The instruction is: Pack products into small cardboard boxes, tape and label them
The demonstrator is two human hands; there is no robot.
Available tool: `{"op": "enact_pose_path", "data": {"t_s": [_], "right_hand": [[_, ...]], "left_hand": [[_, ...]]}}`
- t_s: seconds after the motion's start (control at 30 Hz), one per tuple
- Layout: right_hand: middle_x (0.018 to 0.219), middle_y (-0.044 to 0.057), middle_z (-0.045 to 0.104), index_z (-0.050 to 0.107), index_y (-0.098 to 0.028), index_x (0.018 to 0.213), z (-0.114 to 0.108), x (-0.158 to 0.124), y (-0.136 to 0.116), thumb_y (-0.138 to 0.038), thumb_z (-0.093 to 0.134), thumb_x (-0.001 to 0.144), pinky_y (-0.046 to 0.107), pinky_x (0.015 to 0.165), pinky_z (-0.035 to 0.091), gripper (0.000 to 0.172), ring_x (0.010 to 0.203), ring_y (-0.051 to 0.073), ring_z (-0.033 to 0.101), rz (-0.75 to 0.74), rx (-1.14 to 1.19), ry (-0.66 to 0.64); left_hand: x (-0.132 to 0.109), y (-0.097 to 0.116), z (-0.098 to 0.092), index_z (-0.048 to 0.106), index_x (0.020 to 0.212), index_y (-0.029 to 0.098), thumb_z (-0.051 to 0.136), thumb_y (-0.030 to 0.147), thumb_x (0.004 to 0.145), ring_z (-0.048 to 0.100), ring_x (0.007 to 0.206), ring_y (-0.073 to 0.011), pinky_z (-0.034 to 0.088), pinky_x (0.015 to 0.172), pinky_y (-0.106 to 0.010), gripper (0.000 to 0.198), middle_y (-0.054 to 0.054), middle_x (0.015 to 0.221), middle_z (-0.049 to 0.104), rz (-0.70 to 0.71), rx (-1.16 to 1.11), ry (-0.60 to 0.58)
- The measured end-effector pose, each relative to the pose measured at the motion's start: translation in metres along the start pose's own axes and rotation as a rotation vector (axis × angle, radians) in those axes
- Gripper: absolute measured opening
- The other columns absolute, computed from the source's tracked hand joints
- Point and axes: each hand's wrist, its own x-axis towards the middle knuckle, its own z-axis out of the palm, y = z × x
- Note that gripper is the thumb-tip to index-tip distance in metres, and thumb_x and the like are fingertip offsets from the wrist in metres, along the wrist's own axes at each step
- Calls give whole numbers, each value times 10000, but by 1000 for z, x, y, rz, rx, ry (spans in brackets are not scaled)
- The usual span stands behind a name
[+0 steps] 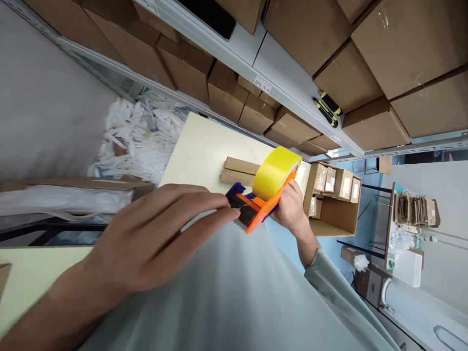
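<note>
A tape dispenser (pixel 258 207) with an orange frame, a blue front part and a roll of yellow tape (pixel 275 173) is held up in front of me. My right hand (pixel 290 207) is wrapped round its handle from behind. My left hand (pixel 153 239) reaches in from the lower left, its fingertips pressed together at the blade end of the dispenser, pinching there. Behind the dispenser a small taped cardboard box (pixel 237 170) lies on the pale yellow table (pixel 204 151).
An open carton (pixel 334 200) with several small packed boxes stands beside the table. Metal shelves (pixel 263 58) hold many brown cartons and two yellow-black utility knives (pixel 327 108). A heap of white paper strips (pixel 139 136) lies past the table's end.
</note>
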Motion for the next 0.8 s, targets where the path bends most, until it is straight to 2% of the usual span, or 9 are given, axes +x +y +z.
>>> {"op": "enact_pose_path", "data": {"t_s": [0.13,0.27,0.33,0.4,0.47,0.53,0.6,0.7,0.8], "right_hand": [[937,65,771,680,-256,1073,4,-12,3,-298,718,1116,470,929,649,72,885,265,750,-13,19,-68],[944,75,780,676,-243,1044,12,-20,5,-209,660,1108,454,954,648,74,898,261,756,-8,74,-122],[998,101,804,694,-224,1095,13,-23,6,-216,637,1124,460,1008,650,65,961,276,777,6,120,-188],[1071,133,827,701,-209,1165,9,-28,7,-280,626,1157,483,1071,648,104,1049,302,792,56,170,-293],[1101,153,834,691,-205,1199,3,-33,12,-376,622,1187,498,1070,649,185,1088,326,793,157,218,-419],[1070,150,826,675,-215,1177,-2,-37,22,-480,621,1200,481,987,653,271,1049,334,785,287,266,-567],[1013,123,806,661,-228,1128,-1,-38,37,-566,614,1199,434,883,634,348,960,316,766,385,332,-737],[906,53,760,653,-235,1078,16,-29,67,-668,638,1164,354,750,561,442,796,249,701,466,467,-986],[850,12,732,667,-223,1090,43,-12,99,-734,708,1099,306,684,503,513,727,196,653,564,619,-1109]], "left_hand": [[1,8,2,787,1402,298,601,120,1057,825,989,-293,779,750,-478,431,-64,1253,818,-12,-11,5],[-1,10,14,732,1526,378,611,77,1061,825,914,-284,742,752,-472,567,-33,1199,847,-100,-1,-72],[-6,6,24,725,1502,436,604,92,1090,826,908,-263,728,784,-448,550,1,1166,853,-181,-39,-109],[-14,0,36,749,1387,454,609,137,1125,825,922,-229,710,821,-402,435,34,1114,850,-284,-107,-105],[-27,-9,48,773,1226,418,620,211,1154,821,951,-206,687,872,-368,267,45,1075,846,-429,-139,-81],[-44,-20,61,782,1082,363,635,310,1160,814,976,-208,664,915,-360,175,30,1054,846,-611,-152,-66],[-63,-35,77,788,995,318,652,418,1128,792,933,-220,649,898,-365,215,-1,1031,841,-814,-211,-87],[-91,-62,108,807,1011,268,676,555,1025,755,823,-225,659,855,-377,315,-40,1004,836,-1144,-435,-192],[-112,-87,139,819,1054,236,739,668,919,803,881,-264,697,899,-409,460,-72,1014,848,-1366,-615,-244]]}}
